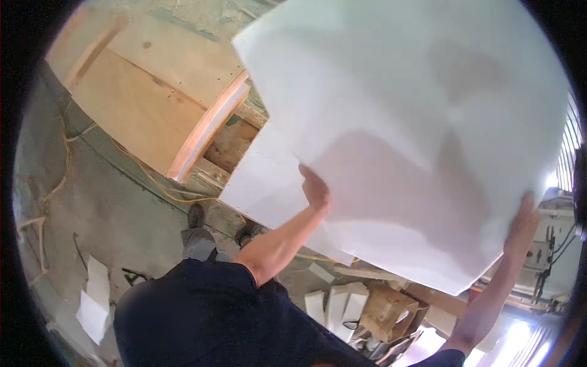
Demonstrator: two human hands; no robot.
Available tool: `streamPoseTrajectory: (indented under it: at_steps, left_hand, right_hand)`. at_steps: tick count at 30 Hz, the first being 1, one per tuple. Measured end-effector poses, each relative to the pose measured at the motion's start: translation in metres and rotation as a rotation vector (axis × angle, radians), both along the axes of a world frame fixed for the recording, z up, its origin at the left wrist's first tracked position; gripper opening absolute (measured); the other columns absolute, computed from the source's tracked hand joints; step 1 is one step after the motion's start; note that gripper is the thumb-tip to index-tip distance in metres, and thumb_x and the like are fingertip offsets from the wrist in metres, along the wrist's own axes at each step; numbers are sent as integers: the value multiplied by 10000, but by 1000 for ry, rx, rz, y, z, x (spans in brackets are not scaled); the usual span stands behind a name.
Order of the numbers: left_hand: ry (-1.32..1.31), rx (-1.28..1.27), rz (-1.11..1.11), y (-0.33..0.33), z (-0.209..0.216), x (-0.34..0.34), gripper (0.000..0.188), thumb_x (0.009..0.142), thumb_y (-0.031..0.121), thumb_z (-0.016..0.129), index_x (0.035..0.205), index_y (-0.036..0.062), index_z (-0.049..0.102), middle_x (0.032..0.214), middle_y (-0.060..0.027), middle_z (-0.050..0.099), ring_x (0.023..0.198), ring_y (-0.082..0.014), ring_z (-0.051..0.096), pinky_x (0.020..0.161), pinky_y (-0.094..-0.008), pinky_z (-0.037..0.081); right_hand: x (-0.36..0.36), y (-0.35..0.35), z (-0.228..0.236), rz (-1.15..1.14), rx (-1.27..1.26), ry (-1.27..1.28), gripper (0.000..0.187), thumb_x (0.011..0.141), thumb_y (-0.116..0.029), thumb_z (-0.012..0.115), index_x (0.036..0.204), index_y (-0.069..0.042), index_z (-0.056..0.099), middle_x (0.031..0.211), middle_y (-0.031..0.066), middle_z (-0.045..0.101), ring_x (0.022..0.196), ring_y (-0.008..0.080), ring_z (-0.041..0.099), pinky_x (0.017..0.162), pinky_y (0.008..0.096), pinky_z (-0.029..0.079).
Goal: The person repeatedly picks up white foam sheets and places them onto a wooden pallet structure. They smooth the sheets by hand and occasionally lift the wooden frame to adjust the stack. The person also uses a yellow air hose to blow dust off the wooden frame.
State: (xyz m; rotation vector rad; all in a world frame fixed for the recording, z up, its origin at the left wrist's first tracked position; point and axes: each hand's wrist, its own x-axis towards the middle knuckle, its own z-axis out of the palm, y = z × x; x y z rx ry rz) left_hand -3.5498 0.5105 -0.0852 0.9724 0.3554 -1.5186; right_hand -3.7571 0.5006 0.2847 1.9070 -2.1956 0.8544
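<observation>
1. Left hand [316, 188]: against large white sheet [391, 110], closure unclear.
2. Right hand [523, 223]: at sheet's right edge (grip indeterminable); wide spacing likely steadies its breadth.
3. Sheet: between both arms, partly overlapping white panel [260, 177].

Sheet [379, 110]: white, broad, thin; shadows across face; fills view's upper centre and right, near corner pointing down.

The large white sheet [379, 79] runs past the top edge and hides what lies under it. On the left hand [316, 188], separate fingers cannot be made out; the right hand [523, 221] blurs toward its fingertips. The lower edge cuts off the dark shirt [208, 312].
</observation>
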Motion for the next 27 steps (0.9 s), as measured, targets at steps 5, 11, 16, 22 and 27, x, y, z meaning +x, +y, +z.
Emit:
streamPoseTrajectory:
  at_steps: [5,11,16,22,27]
  left_hand:
    - [177,-201,179,-48,-99,-102,773,926,655,233,1272,29,525,1221,-103,590,1091,-264,565,956,-411,421]
    - [46,-356,154,-159,33,-19,899,837,766,240,1456,114,230,1487,-70,273,1351,-239,264,1066,-557,212]
    - [338,-747,117,-130,42,74,830,836,725,373,1409,125,353,1429,-81,394,1319,-258,367,1071,-526,306]
    - [495,-649,120,61,-35,166,682,865,577,508,1373,132,415,1392,-91,436,1282,-294,404,1078,-494,317]
    - [373,-211,30,148,-33,210,752,862,665,315,1365,119,435,1393,-95,425,1266,-281,404,1050,-466,318]
  right_hand:
    - [28,-56,2,218,40,517,595,915,-498,514,1253,-9,545,1075,194,625,942,263,621,848,381,471]
    - [65,-80,-98,315,47,291,632,800,-599,613,1109,-47,593,853,179,664,785,286,660,700,396,516]
    - [45,-61,-235,403,-22,619,541,731,-648,654,691,-111,595,560,115,614,527,278,643,454,395,508]
    - [95,75,-335,428,235,363,460,549,-474,824,777,-115,648,727,88,634,774,282,611,854,471,402]
    - [112,188,-457,129,583,388,756,644,-413,779,1277,-86,526,1342,158,464,1298,326,378,1100,594,162]
